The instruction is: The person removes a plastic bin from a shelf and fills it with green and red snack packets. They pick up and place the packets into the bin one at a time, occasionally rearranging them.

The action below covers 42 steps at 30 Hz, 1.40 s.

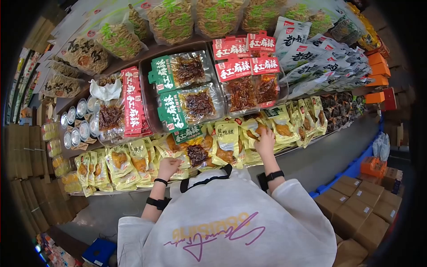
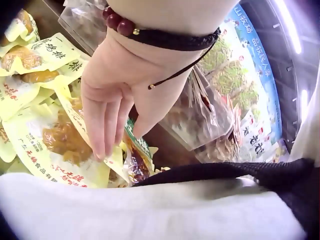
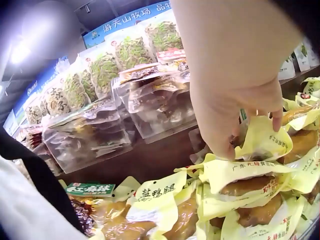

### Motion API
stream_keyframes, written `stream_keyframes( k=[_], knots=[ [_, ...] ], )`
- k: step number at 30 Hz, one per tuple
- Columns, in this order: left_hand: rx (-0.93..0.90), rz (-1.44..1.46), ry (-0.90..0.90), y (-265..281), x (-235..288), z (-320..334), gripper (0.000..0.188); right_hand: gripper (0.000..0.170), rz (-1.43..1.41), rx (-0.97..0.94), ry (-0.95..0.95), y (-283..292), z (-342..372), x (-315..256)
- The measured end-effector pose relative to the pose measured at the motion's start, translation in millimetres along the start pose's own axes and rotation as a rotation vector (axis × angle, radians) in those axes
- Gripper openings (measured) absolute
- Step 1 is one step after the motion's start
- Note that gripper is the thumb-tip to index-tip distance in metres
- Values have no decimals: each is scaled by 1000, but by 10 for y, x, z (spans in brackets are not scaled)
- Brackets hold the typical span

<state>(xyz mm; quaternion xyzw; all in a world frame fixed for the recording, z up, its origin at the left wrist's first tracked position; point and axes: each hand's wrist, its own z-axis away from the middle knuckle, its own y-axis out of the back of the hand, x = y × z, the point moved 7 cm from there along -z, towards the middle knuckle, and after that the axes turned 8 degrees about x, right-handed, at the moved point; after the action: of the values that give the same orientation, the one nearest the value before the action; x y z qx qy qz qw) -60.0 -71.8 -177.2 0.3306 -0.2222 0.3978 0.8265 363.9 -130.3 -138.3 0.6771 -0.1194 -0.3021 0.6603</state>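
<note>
A row of yellow packs of cooked meat [image 1: 227, 141] lies along the front of the shelf. My left hand [image 1: 170, 168] hangs over the packs left of a green-labelled pack [image 1: 194, 144]; in the left wrist view that hand [image 2: 117, 92] has its fingers extended downward, with fingertips at the edge of a yellow pack [image 2: 65, 140]. Further right, my right hand [image 1: 266, 143] reaches into the packs. From the right wrist, the hand [image 3: 240, 105] has bent fingers around the top of a yellow pack [image 3: 265, 137], thumb on the near side.
Behind the row stand clear bins with green packs [image 1: 167, 73] and red packs [image 1: 231, 46]. White pouches [image 1: 300, 55] are at the back right, round tins [image 1: 81, 107] at the left. Cardboard boxes [image 1: 356, 209] stand at the lower right.
</note>
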Motion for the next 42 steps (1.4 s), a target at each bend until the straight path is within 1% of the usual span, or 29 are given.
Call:
stream_keyframes(
  k=[1,2,4,6,8,9,10,11,12,13,14,15,16,17,19,20,22,26,28,29,31,32,33,34,37,38,40,41,42],
  knots=[
    [-31,66,56,-32,-22,-26,48,60,64,5,-1,-116,-58,74],
    [-34,66,48,-80,12,-46,48,60,65,13,-4,-64,-109,55],
    [-28,38,128,-223,28,-96,55,58,56,83,-19,59,-256,-13],
    [-57,12,101,-333,98,-136,57,56,58,143,1,126,-426,-67],
    [50,-248,-82,-390,104,-275,53,49,134,235,91,145,-538,-124],
    [71,-263,-154,-415,152,-280,51,49,131,238,93,84,-602,-86],
    [82,-263,-155,-431,154,-286,51,46,138,211,120,2,-680,-72],
    [44,-162,-102,-465,144,-278,48,43,142,182,150,-115,-749,-58],
    [11,-59,-49,-495,106,-278,45,36,152,221,190,-162,-771,-88],
    [45,-124,-48,-512,58,-323,37,30,258,111,202,-309,-802,-79],
    [54,-245,-145,-564,-39,-440,29,26,366,1,216,-415,-818,-86],
    [-9,-225,-138,-572,76,-381,26,18,361,78,289,-453,-840,-105],
    [-75,-202,-131,-582,191,-314,23,17,390,92,333,-521,-881,-79],
    [-64,-200,-126,-537,248,-258,23,17,301,114,340,-466,-913,-67],
    [-277,292,26,-600,334,-123,14,17,211,140,352,-248,-930,-142],
    [-272,297,23,-530,408,-35,14,16,165,99,331,-76,-901,-179],
    [-356,490,157,-414,522,236,8,15,121,63,317,376,-801,-300],
    [-390,676,113,-142,741,748,9,15,-232,-31,399,1518,-351,-818],
    [-418,785,57,-46,876,951,9,18,-440,-33,541,2026,-109,-1162],
    [-442,819,45,-4,1043,1109,13,18,-440,-29,546,2151,-31,-1290],
    [-434,846,-5,-34,1191,1276,16,22,-854,113,797,2504,241,-1610],
    [-428,868,-52,-42,1240,1318,19,22,-853,117,804,2456,315,-1722],
    [-396,821,-216,-31,1285,1323,27,25,-1033,72,869,2404,413,-1841],
    [-394,823,-226,-54,1280,1338,27,27,-1213,23,932,2360,500,-1938],
    [-202,451,-498,24,1436,1438,49,29,-916,-81,997,2064,636,-2219],
    [-191,454,-505,48,1427,1453,49,29,-918,-80,1011,2035,673,-2230],
    [-234,616,-463,76,1390,1476,51,32,-1195,-297,565,1793,549,-2074],
    [-223,641,-517,114,1422,1546,50,48,-1313,-497,536,1694,563,-2040],
    [-218,643,-519,152,1406,1582,50,48,-1312,-501,542,1677,604,-1990]
  ],
)
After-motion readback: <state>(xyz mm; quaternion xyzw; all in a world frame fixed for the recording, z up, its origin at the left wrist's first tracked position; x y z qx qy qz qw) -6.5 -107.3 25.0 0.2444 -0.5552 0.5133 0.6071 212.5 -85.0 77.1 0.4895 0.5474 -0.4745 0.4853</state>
